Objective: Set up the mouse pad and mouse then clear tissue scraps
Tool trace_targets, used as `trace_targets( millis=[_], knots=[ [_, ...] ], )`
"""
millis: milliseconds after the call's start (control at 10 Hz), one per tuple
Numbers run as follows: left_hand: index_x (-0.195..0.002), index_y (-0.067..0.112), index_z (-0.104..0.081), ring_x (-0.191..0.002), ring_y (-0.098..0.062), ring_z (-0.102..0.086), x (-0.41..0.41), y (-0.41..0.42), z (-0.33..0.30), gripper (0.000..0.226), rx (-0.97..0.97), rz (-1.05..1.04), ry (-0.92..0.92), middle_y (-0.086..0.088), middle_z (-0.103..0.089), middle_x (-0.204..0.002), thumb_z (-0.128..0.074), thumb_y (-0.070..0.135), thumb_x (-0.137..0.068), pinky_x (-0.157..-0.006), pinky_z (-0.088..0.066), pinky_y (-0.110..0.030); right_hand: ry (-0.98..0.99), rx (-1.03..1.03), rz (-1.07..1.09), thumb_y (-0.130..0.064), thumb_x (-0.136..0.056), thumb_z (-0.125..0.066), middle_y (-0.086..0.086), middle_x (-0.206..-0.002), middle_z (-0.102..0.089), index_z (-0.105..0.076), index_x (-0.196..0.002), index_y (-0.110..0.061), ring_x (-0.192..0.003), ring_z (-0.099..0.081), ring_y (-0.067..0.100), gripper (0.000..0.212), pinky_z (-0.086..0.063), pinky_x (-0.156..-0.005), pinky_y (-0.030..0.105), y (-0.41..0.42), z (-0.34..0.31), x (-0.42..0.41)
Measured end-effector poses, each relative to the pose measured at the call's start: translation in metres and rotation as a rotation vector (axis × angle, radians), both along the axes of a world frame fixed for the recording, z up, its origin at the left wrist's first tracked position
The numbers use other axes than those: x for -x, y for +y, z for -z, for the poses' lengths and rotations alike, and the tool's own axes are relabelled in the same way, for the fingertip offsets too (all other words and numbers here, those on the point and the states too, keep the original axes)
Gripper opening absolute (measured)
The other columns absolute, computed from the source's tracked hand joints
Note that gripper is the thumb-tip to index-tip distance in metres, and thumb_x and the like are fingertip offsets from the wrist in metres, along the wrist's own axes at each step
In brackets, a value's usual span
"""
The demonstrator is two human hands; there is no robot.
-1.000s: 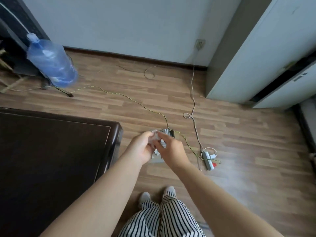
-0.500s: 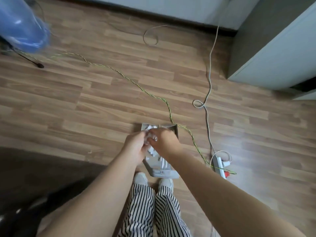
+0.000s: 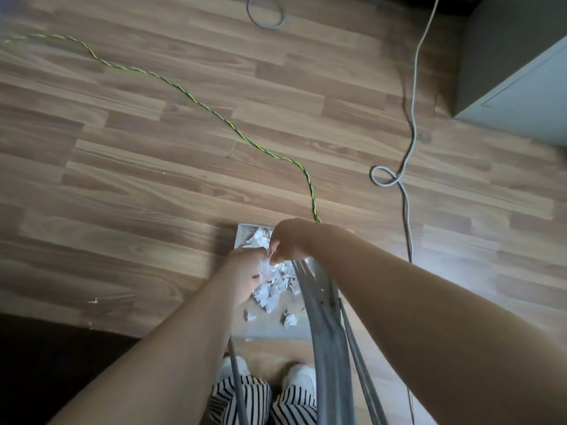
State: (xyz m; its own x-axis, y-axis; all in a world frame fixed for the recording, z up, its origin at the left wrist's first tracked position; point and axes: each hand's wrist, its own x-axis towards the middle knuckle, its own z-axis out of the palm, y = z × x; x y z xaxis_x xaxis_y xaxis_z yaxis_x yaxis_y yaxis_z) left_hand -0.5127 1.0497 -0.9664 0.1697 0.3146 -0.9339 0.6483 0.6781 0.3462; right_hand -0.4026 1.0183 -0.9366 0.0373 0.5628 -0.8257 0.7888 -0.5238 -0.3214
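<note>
I see torn white tissue scraps (image 3: 271, 291) lying in the grey dustpan (image 3: 270, 328) on the wood-plank floor (image 3: 153, 179), ahead of my feet.

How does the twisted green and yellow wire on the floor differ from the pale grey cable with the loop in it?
The twisted green and yellow wire is two-coloured and braided; the pale grey cable is plain and smooth. The wire runs diagonally from upper left toward the hands, with no loop; the cable drops from the top right and curls into one small loop. The cable looks thicker. Both lie loose on the wooden floor.
</note>
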Motion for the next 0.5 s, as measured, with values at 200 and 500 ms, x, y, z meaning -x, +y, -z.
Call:
trace_targets(
  millis=[200, 500],
  knots=[
    [-0.116, 0.005, -0.048, -0.103, -0.022, -0.044, 0.003, 0.01, 0.038, 0.031, 0.087, -0.054, 0.042, -0.011, -0.052, -0.104, -0.047, 0.024, -0.091, -0.084, -0.042, -0.031, -0.002, 0.032, 0.1, -0.027, -0.092, -0.048, 0.006, -0.067, -0.048, -0.06, -0.072, -0.002, -0.078, -0.048, 0.025, 0.035, -0.036, -0.056, 0.027, 0.009, 0.021, -0.004],
    [-0.116, 0.007, -0.053, -0.073, -0.016, -0.048, 0.009, 0.012, -0.097, 0.026, -0.08, -0.053, 0.068, -0.008, -0.054, -0.091, -0.04, 0.015, -0.094, -0.075, -0.038, -0.031, 0.004, -0.138, 0.621, -0.016, -0.088, -0.053, 0.018, -0.103, -0.069, -0.068, -0.097, -0.002, -0.088, -0.061, 0.027, 0.023, -0.048, -0.068, 0.021, -0.045, -0.121, -0.022]
  ],
)
